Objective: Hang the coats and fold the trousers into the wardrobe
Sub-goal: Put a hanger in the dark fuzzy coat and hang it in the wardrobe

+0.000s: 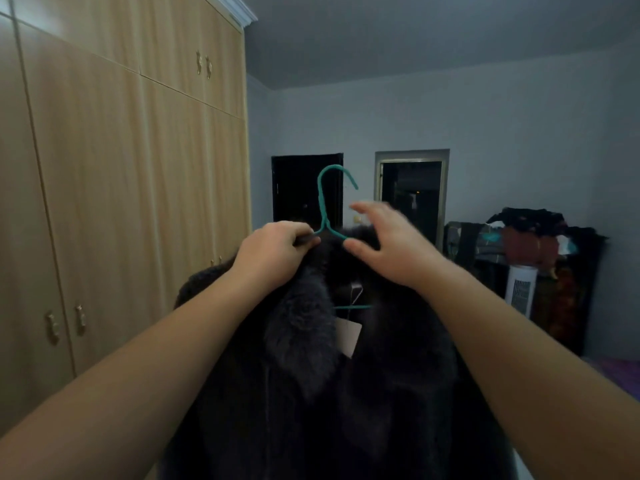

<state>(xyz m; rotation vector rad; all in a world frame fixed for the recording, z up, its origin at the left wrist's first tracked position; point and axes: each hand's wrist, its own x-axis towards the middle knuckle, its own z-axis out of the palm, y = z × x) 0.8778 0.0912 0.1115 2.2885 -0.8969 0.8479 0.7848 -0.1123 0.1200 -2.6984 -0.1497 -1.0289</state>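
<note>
Both bare forearms reach forward and up from the lower corners, meeting at chest height in the middle of the view. The left hand (277,247) is curled tight, gripping the left shoulder of a teal wire coat hanger (327,206) together with the collar of a dark, heavy coat with a grey fur collar (304,341). The right hand (388,244) is spread and slightly blurred — fingers relaxed and apart, thumb touching the hanger's right shoulder at the fur, nothing clasped in it.

The coat hangs on the hanger, held in the air between the arms, and drops past the bottom edge. A pale tag (348,336) shows inside its neck. The hanger's hook stands upright, free above both hands.

To the left, a tall light-wood wardrobe (121,168) runs along the wall, all visible doors closed; its far edge stands just left of the coat. Ahead lies open room to a grey wall with two dark openings. At right — well apart — a heap of dark clothes (530,237) sits on a piece of furniture.
</note>
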